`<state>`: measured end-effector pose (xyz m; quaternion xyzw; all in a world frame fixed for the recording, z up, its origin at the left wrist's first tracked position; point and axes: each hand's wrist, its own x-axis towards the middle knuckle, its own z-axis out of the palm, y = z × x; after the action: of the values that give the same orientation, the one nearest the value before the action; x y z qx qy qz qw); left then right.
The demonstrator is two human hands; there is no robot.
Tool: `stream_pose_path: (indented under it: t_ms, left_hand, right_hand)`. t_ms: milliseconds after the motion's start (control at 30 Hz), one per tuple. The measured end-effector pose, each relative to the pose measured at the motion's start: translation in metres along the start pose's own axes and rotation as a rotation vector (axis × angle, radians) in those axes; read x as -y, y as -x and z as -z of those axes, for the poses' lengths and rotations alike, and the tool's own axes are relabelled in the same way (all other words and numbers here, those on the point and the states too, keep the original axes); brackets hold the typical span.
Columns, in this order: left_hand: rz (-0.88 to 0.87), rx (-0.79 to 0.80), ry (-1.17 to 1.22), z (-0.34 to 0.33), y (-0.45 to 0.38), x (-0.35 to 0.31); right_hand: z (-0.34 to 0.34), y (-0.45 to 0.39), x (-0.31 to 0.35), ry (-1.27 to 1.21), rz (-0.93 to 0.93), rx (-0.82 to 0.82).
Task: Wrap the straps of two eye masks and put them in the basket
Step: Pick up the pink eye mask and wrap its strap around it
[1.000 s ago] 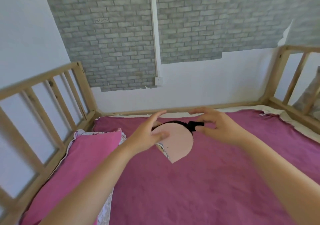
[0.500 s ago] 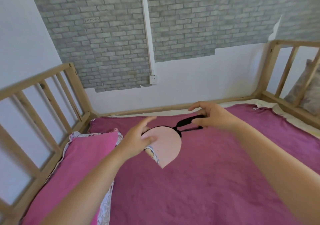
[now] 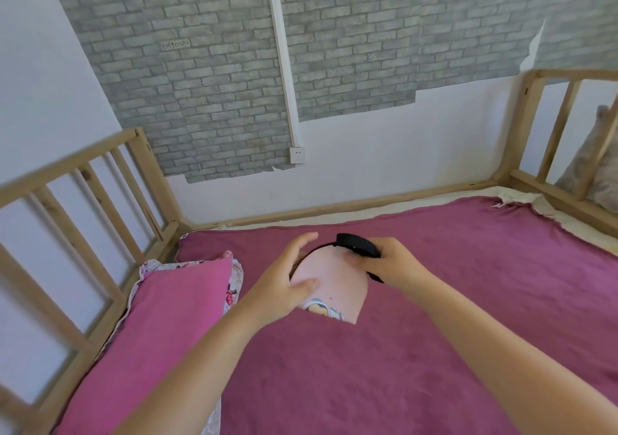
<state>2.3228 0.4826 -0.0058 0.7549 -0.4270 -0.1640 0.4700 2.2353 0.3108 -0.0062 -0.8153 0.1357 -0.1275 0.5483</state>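
Observation:
A pale pink eye mask (image 3: 337, 284) with a small cartoon print at its lower edge lies folded on the magenta bed cover. My left hand (image 3: 284, 281) holds its left side, thumb pressed on the pink face. My right hand (image 3: 391, 264) grips the mask's black strap (image 3: 357, 244) and holds it across the mask's upper right edge. No second mask and no basket are in view.
The magenta bed cover (image 3: 434, 351) fills the bed. A pink pillow (image 3: 160, 334) with a floral frill lies at the left. Wooden bed rails (image 3: 83, 220) stand at the left, and wooden rails (image 3: 551, 133) close the right. A grey brick-pattern wall is behind.
My right hand has brought the black strap from stretched out to the right back over the mask's top edge. My left hand has shifted its hold on the mask's left side.

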Motion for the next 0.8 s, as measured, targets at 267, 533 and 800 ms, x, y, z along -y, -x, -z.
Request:
stream_pose_path:
  t_ms: [267,533,800]
  left_hand:
    - [0.013,-0.054,-0.014,-0.003,0.002,0.005]
    - [-0.034,0.04,-0.057,-0.019,-0.002,0.008]
    - [-0.38,-0.211,-0.391,-0.012,-0.007,0.031]
  right_hand:
    - [0.032,0.008,-0.012,-0.417,0.011,0.088]
    - [0.043,0.008,0.005,-0.637,0.342,-0.062]
    - [0.019,0.006,-0.013,0.33,-0.102,-0.016]
